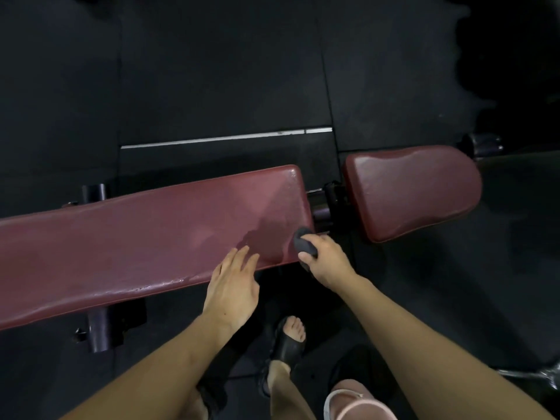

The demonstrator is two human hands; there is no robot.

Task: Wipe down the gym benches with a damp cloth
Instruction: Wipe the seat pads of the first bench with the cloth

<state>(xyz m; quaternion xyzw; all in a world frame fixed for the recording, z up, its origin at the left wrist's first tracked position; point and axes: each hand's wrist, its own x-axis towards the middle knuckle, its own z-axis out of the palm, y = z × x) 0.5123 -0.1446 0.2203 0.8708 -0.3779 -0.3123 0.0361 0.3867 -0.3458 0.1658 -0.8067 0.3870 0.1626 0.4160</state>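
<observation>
A long maroon bench pad (pixel 145 247) runs from the left edge to the middle of the view. A shorter maroon seat pad (pixel 409 189) lies to its right across a gap. My right hand (pixel 328 259) grips a dark bunched cloth (pixel 303 241) at the long pad's near right corner. A darker wet patch (pixel 266 234) shows on the pad beside the cloth. My left hand (pixel 233 283) lies flat on the pad's near edge, fingers spread, holding nothing.
The floor is black rubber matting with a pale strip (pixel 227 137) behind the bench. Dark metal frame legs (pixel 97 328) stick out under the pad. My sandalled foot (pixel 291 338) stands below the bench. A pink-and-white object (pixel 354 401) sits at the bottom edge.
</observation>
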